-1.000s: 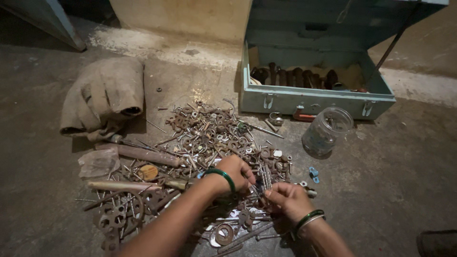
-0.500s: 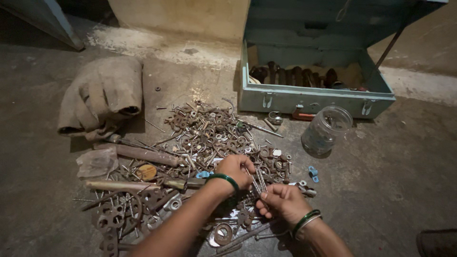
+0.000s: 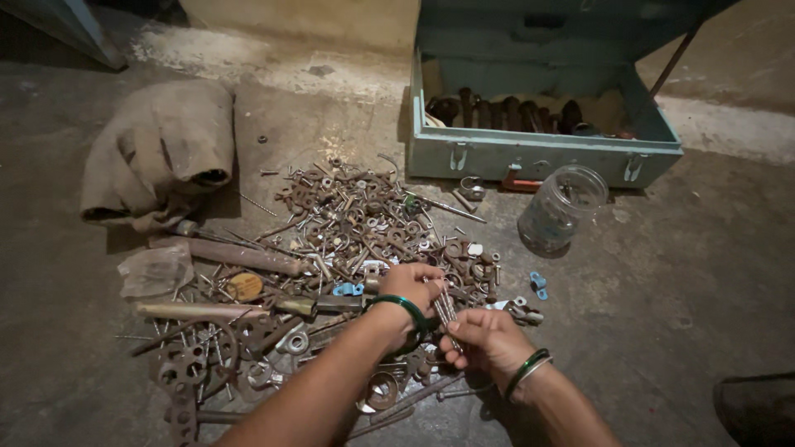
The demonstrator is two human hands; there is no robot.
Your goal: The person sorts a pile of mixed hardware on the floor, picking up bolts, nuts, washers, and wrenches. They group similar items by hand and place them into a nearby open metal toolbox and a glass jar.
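Your left hand (image 3: 411, 290) has its grip closed on a thin bundle of long grey nails (image 3: 445, 310), held upright over the rusty hardware pile (image 3: 348, 240); your right hand (image 3: 489, 343) pinches their lower ends.

Both forearms bare, no sleeves; left hand (image 3: 411, 290) wears a green bangle at the wrist, right hand (image 3: 489, 341) wears green and silver bangles.

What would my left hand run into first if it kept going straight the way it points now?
Probably the pile of rusty nuts, washers and screws just beyond the left hand, which grips a bundle of long nails. Further along that line sits the open blue toolbox; depth is unclear.
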